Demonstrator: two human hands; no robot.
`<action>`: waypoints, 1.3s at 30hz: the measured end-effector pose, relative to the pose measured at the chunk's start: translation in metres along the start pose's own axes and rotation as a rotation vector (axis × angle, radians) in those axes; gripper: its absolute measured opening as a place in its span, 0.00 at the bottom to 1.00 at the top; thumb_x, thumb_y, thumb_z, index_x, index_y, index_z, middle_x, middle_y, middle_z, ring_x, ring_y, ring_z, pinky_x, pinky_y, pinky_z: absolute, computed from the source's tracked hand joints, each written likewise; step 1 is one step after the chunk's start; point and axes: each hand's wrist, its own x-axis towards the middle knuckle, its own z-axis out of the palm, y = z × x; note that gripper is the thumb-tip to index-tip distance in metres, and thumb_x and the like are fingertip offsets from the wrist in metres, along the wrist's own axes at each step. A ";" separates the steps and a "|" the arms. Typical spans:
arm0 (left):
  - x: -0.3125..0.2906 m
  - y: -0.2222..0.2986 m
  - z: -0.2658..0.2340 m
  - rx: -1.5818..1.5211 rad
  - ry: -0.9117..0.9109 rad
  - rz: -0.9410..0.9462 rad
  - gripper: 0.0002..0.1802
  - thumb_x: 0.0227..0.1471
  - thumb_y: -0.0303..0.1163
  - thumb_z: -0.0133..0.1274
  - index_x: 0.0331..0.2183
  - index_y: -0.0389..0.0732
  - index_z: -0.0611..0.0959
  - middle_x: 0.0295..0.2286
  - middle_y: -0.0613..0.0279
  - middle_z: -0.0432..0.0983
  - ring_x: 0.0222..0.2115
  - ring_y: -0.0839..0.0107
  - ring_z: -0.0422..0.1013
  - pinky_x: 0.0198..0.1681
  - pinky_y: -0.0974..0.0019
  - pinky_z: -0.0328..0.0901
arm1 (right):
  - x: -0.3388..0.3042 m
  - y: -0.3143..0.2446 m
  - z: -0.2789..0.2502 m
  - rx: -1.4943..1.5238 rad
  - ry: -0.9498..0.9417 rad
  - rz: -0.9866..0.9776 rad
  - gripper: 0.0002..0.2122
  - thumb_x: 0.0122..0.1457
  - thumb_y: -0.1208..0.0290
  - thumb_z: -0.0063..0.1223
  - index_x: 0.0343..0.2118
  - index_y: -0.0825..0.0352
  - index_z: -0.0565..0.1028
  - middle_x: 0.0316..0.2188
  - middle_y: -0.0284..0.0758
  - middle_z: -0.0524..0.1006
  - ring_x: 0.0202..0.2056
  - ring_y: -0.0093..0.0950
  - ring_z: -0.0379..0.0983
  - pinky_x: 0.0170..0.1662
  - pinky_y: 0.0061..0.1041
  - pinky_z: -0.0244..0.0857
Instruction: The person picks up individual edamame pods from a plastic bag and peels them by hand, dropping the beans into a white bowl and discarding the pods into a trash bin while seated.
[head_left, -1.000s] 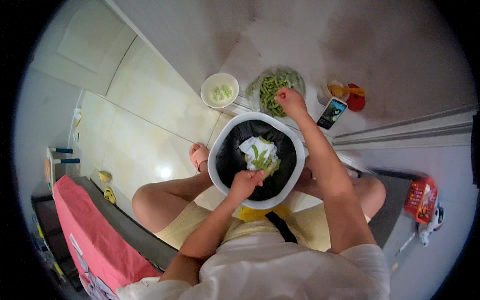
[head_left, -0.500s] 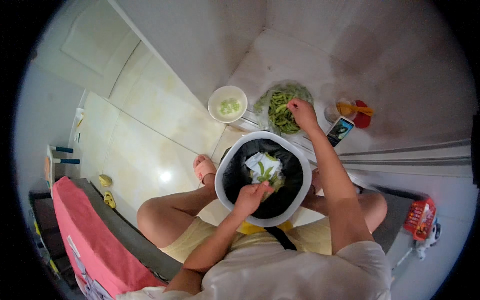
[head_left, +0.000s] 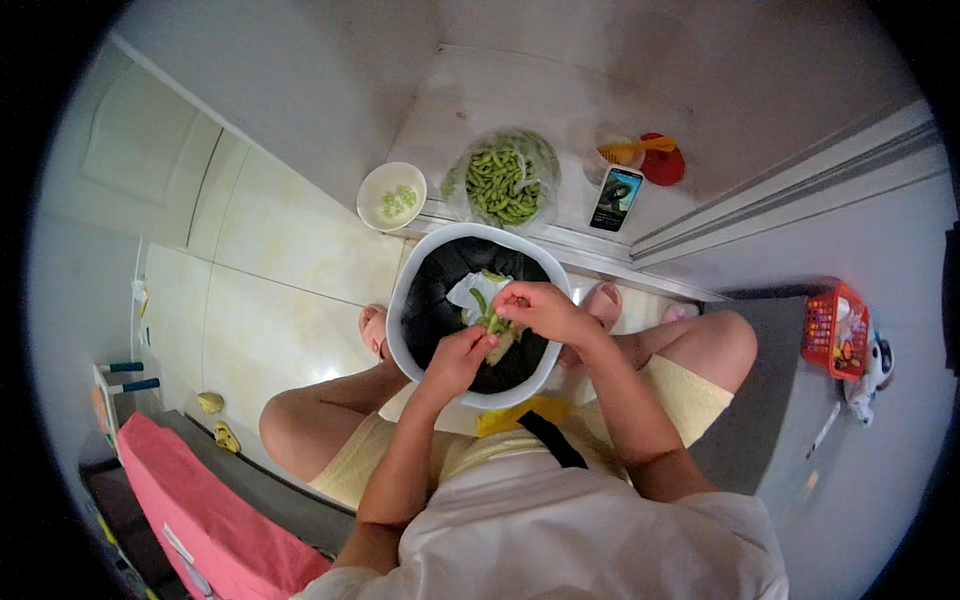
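Observation:
Both my hands meet over a white bin [head_left: 396, 318] lined with a black bag [head_left: 428, 290]. A green soybean pod [head_left: 495, 323] is pinched in the fingertips of my right hand [head_left: 543, 310]. My left hand [head_left: 457, 362] is closed at the pod's lower end, with its thumb and fingertips together. Beneath them in the bin lie crumpled white paper [head_left: 464, 291] and several green pods or shells, partly hidden by my hands. Beyond the rim, a clear plastic bag [head_left: 545, 165] holds many whole green pods [head_left: 497, 185]. Left of it, a white bowl [head_left: 369, 210] contains shelled pale green beans [head_left: 399, 200].
A phone [head_left: 616, 198] with a lit screen leans right of the pods. Behind it are a clear container with an orange-yellow utensil [head_left: 625, 150] and a red lid [head_left: 665, 166]. A red basket [head_left: 836, 330] is at far right, yellow slippers [head_left: 227, 437] and pink cloth [head_left: 190, 500] at left.
My right hand has come back from the bag of pods to the bin with a pod and now meets my left hand. The view has shifted, too.

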 end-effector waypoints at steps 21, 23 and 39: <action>-0.012 0.003 0.007 0.434 0.182 0.079 0.12 0.49 0.37 0.49 0.27 0.38 0.70 0.20 0.47 0.71 0.24 0.48 0.68 0.24 0.52 0.61 | -0.008 0.013 0.040 0.420 0.089 0.359 0.06 0.55 0.71 0.49 0.30 0.68 0.73 0.21 0.26 0.71 0.20 0.14 0.64 0.20 0.12 0.58; -0.012 0.003 0.008 0.429 0.189 0.077 0.12 0.49 0.36 0.50 0.26 0.38 0.70 0.20 0.47 0.70 0.24 0.47 0.68 0.24 0.52 0.61 | -0.005 0.017 0.041 0.409 0.084 0.348 0.06 0.53 0.71 0.49 0.28 0.68 0.73 0.20 0.26 0.71 0.21 0.14 0.64 0.20 0.13 0.57; -0.005 -0.007 0.014 -0.197 0.216 0.055 0.12 0.52 0.37 0.48 0.27 0.37 0.71 0.16 0.60 0.66 0.14 0.69 0.63 0.17 0.67 0.57 | 0.006 0.000 0.054 0.484 0.339 0.401 0.06 0.47 0.71 0.50 0.20 0.68 0.71 0.15 0.27 0.69 0.17 0.17 0.62 0.19 0.19 0.55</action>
